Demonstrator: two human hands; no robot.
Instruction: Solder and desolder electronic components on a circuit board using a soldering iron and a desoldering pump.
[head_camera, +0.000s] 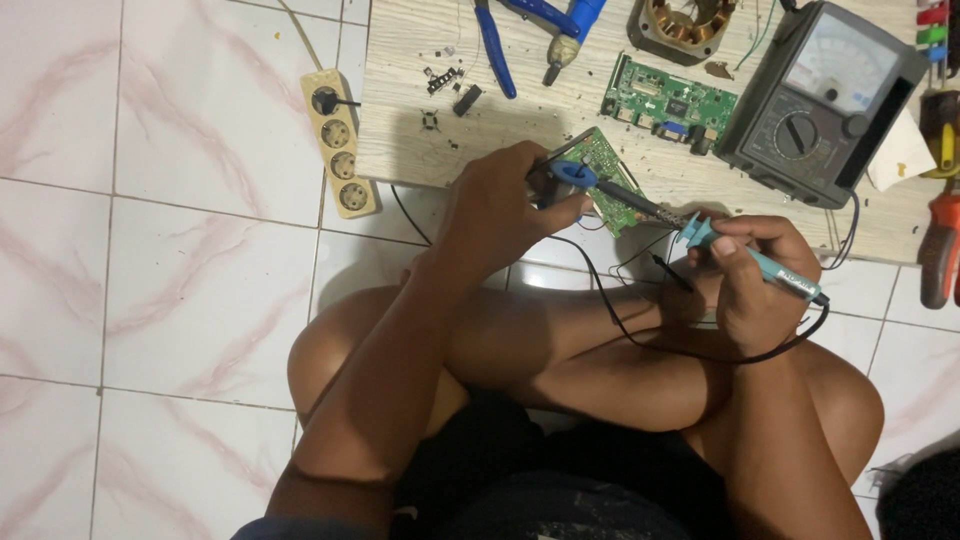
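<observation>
Right hand (750, 285) clenched round teal soldering iron (745, 255), pen-style — long axis slanting up and left, dark tip touching green circuit board (610, 175). Left hand (495, 215) grasping board's near edge together with blue-tipped tool (572, 177), just left of iron's tip. Board tilted, overhanging wooden worktop (410, 110). Beyond board — second green board (668, 105), analog multimeter (825, 100) to right, blue-handled pliers (495, 50) far left, beige power strip (338, 140) on tiled floor.

- Both arms bare from shoulder to wrist, no sleeves showing.
- Legs bare at the knees.
- Dark shorts (560, 480) with small pale specks.
- No gloves, rings or watch.
</observation>
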